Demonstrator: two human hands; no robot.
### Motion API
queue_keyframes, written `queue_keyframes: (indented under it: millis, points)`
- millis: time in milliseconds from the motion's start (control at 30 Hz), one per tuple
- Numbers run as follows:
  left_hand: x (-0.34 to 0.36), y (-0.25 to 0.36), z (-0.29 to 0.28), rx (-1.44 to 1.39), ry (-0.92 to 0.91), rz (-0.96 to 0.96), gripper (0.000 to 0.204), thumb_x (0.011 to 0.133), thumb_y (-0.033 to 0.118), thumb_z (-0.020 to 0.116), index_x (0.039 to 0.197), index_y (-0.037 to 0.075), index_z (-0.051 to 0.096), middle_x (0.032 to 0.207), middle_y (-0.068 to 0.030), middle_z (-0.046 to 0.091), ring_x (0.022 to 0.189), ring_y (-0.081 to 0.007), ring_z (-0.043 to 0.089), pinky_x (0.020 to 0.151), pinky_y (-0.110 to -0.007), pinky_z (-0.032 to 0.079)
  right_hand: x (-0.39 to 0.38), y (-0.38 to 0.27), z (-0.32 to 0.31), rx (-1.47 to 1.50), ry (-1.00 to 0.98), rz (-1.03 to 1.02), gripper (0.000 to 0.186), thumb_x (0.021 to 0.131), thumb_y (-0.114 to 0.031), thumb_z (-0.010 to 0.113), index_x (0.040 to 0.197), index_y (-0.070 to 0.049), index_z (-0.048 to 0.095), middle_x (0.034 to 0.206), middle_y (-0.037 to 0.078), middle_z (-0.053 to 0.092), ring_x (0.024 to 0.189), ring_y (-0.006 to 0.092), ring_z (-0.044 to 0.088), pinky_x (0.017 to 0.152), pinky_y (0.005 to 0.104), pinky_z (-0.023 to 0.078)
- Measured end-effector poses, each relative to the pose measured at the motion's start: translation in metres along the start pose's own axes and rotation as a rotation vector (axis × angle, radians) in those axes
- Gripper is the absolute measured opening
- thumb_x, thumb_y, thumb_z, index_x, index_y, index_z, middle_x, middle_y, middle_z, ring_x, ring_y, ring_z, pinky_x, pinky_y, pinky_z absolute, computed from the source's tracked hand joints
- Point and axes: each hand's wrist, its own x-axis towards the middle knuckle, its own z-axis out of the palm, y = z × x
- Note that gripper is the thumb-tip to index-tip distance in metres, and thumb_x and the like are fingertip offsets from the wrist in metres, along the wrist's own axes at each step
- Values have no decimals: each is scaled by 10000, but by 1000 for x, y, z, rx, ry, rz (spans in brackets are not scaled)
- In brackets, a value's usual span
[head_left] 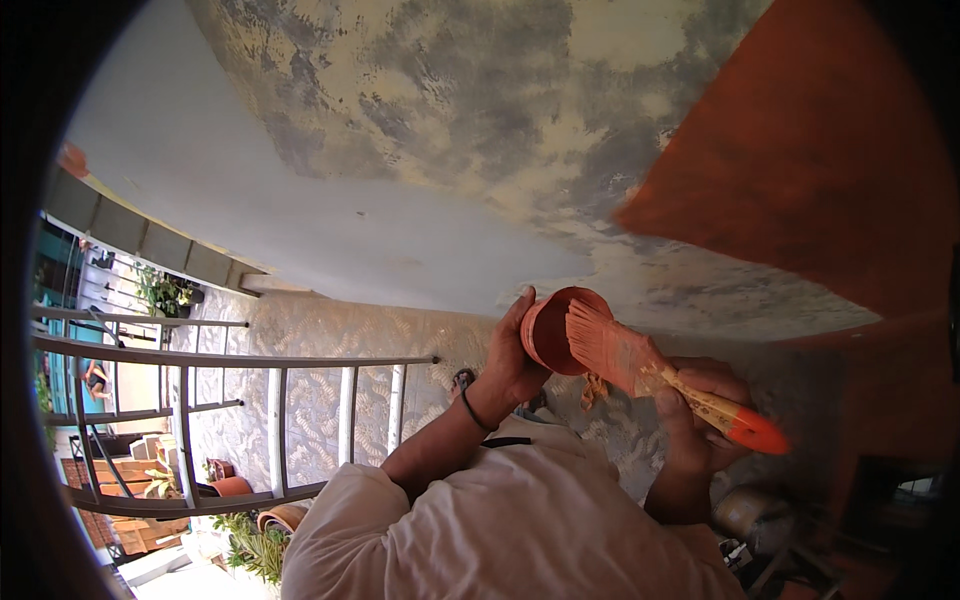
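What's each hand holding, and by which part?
Left hand grips a small orange paint cup around its side. Right hand holds a wide paintbrush by the handle, its bristles at the cup's mouth.

A wide, orange-coated paintbrush (pixel 640 365) rests its bristles on the rim of a small orange-smeared cup (pixel 555 328).

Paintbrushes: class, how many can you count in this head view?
1. The paintbrush is in the right hand, bristles at the cup held by the left hand. Others may be hidden.
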Motion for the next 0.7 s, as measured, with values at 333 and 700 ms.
queue_keyframes:
  millis: [333,700]
  points:
    - [-11,41,-11,43,11,112,569,1112,549,516,1340,48,662,1298,-142,747,1227,-302,705,1115,-465,544,18,18,66,-222,-227,30,259,884,42,839,1119,10,732,954,128,775,793,177,746,707,300,582]
    - [-20,64,-25,-1,-13,112,488,1106,464,608,1344,38,625,1291,-121,733,1219,-249,696,1113,-427,538,12,42,105,-269,-297,82,215,900,30,838,1099,4,759,969,109,803,816,179,787,731,294,618]
